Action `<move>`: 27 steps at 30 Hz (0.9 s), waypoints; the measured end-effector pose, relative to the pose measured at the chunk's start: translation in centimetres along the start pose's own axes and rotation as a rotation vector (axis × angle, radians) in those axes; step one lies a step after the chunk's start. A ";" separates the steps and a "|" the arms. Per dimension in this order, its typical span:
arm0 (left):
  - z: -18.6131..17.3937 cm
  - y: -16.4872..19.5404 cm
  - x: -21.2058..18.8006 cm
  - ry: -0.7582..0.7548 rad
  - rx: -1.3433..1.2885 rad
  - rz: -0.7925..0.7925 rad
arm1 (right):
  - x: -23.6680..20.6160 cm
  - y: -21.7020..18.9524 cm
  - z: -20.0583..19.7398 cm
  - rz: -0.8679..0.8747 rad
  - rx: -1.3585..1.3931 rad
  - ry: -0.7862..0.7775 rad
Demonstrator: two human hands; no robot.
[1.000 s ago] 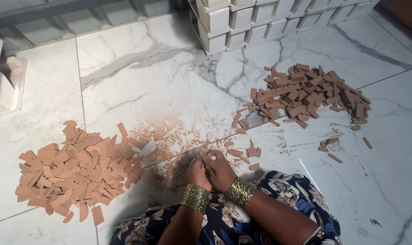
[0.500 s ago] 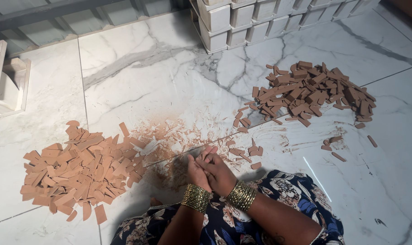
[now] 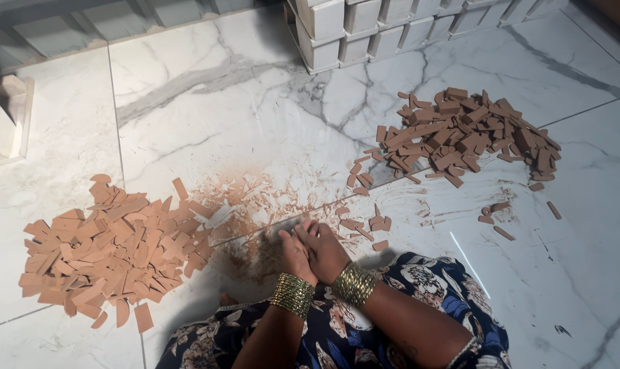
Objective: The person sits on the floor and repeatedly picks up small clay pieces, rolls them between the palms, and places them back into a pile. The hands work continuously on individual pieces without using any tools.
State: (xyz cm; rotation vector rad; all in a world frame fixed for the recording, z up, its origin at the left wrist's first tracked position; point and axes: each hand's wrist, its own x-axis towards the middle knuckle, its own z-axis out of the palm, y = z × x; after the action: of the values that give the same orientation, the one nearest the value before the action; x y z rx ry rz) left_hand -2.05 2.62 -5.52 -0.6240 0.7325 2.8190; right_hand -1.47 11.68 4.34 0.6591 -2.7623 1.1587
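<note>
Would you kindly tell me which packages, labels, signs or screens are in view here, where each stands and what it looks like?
White boxes: stacked in rows on the marble floor at the top of the view, beyond the right brown pile; small, blocky, plain white with grey seams.
White box: at the left edge on the floor; open, off-white.
No labels, signs or screens show.

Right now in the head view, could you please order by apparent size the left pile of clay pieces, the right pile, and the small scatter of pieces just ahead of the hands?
1-2. Left pile and right pile: similar spread; the left lies nearer the camera, so I won't rank them.
3. Small scatter, plainly smallest.
</note>
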 end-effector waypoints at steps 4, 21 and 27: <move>-0.7 2.4 0.8 -0.020 0.136 0.048 | -2.1 -0.3 1.5 0.077 0.118 -0.074; -0.8 3.9 1.0 -0.033 0.124 0.204 | -3.2 1.3 3.6 0.244 0.329 -0.217; -0.2 3.3 0.5 -0.047 0.175 0.124 | -2.3 1.2 2.9 0.263 0.166 -0.105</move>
State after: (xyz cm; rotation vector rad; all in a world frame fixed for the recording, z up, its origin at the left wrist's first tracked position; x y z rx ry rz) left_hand -3.23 -0.28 -4.49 -0.4980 1.0289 2.8259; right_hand 0.38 11.30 0.96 0.3857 -2.9326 1.4563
